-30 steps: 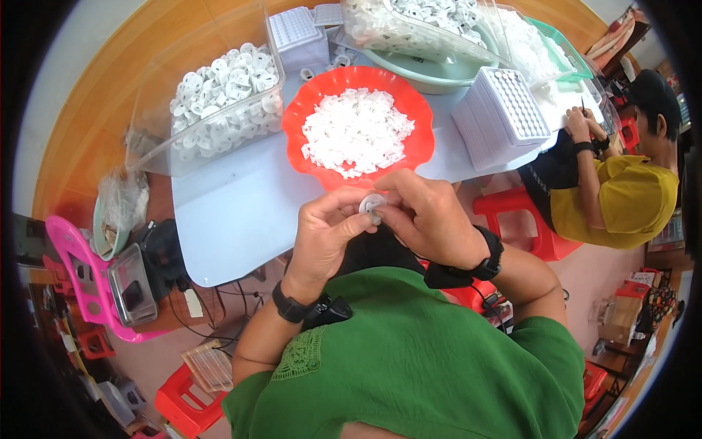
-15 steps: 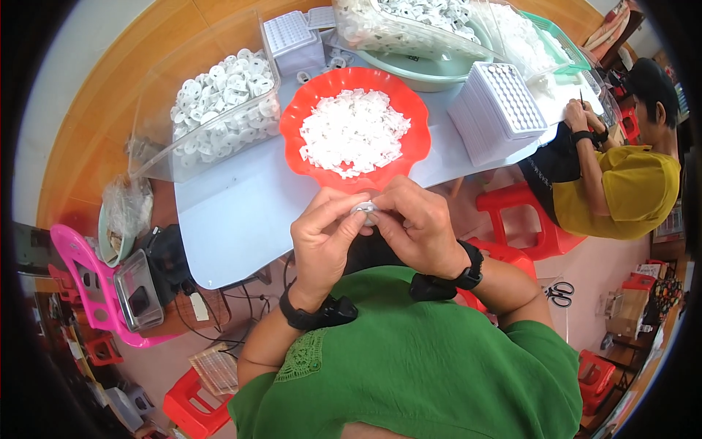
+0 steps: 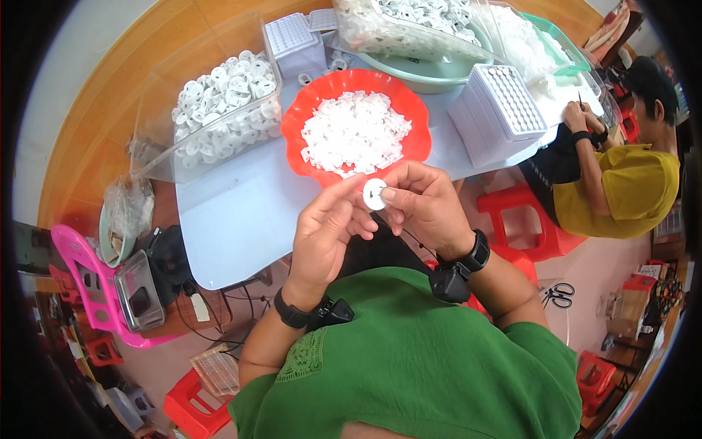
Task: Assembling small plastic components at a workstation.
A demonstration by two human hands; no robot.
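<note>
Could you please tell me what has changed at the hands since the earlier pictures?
The white disc has moved slightly up the picture, toward the red bowl, pinched by the right hand; the left hand has loosened its grip. The bowl and white pieces stayed put.

Place: small workshop for handwork on loose parts. Evidence: pale blue table (image 3: 219, 241) carrying a clear bin (image 3: 157, 157) heaped with round white parts (image 3: 227, 84), a red bowl (image 3: 292, 139) of small white pieces (image 3: 355, 128), and a tall stack of white trays (image 3: 479, 128). Second person (image 3: 621, 190) in yellow, seated to the right, hands together over small work. Furniture light and plain: red plastic stool (image 3: 557, 240), pink plastic chair (image 3: 66, 245). Goods piled at far right probably include a cardboard box (image 3: 630, 307); view bent and dim there.
</note>
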